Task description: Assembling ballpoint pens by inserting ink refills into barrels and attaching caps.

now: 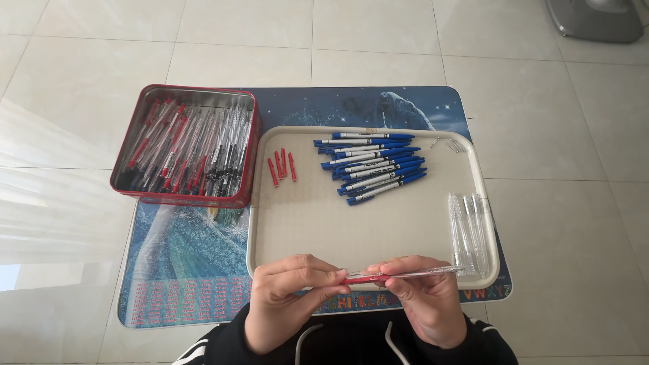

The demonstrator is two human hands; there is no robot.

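left hand (pixel 287 297) and right hand (pixel 422 297): fingertips pinched on one clear pen with red end (pixel 399 274), held level over beige tray (pixel 324 233); blue pens (pixel 375 165), red caps (pixel 282 165) on tray.

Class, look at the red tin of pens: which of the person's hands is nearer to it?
Left. The left hand is below the red tin, slightly to its right; the right hand is further right, past the middle of the tray.

The grey stand (pixel 596 19) at the far right is cut off by the top edge. Both forearms run off the near edge. Fingers (pixel 318 277) hide the red pen (pixel 378 276)'s left end. Print on the blue pens (pixel 375 165) is too small to tell.
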